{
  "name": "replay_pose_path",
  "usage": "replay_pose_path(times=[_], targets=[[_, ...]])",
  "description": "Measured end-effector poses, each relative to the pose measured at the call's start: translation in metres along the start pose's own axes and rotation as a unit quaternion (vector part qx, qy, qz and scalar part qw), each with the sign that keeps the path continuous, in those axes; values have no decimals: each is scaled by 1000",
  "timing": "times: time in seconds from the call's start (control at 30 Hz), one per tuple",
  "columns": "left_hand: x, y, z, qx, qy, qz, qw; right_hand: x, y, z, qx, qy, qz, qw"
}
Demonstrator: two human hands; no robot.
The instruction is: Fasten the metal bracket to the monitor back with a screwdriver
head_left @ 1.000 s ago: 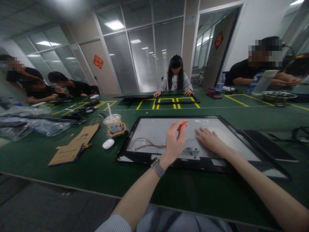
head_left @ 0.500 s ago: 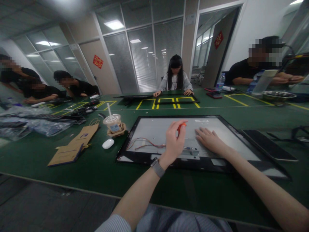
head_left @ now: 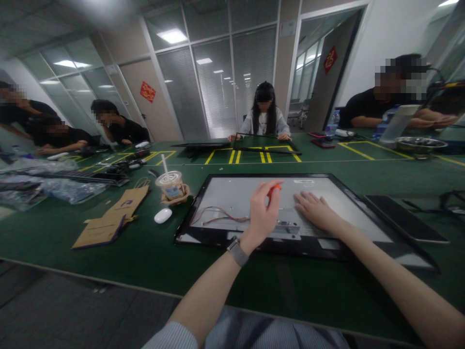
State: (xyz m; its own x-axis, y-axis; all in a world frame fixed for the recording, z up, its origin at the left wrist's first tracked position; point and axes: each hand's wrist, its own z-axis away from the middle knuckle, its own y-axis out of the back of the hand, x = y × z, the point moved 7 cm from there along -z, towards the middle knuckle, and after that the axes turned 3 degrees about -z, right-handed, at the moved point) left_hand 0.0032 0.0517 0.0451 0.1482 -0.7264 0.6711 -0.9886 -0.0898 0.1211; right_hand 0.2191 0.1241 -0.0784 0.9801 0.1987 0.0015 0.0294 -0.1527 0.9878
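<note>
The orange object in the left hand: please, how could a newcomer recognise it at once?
On the green table, find the large grey panel with a black frame. Over it, the left hand, with a watch at its wrist, holds the orange object between thumb and fingers. Its bright colour sets it apart from the grey panel and the thin wires.

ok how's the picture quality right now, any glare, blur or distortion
Head view: dim overall, with a hazy bright blob at the top left and light patches in the glass wall; head view, sides: stretched, the plastic bags at far left smeared; head view, centre: left hand and right hand clearer, though the label on the panel is unreadable.
</note>
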Motion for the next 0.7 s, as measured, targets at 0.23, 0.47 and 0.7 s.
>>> replay_pose_path(times=[0.23,0.47,0.7], targets=[[0,1,1,2,0,-5,1000,-3,4,2,-12,-3,3,1000],[-1,-1,0,1,-6,-2,1000,-1,0,0,-10,-2,10,1000],[0,-2,2,-7,-2,0,1000,0,0,0,-17,-12,3,1000]])
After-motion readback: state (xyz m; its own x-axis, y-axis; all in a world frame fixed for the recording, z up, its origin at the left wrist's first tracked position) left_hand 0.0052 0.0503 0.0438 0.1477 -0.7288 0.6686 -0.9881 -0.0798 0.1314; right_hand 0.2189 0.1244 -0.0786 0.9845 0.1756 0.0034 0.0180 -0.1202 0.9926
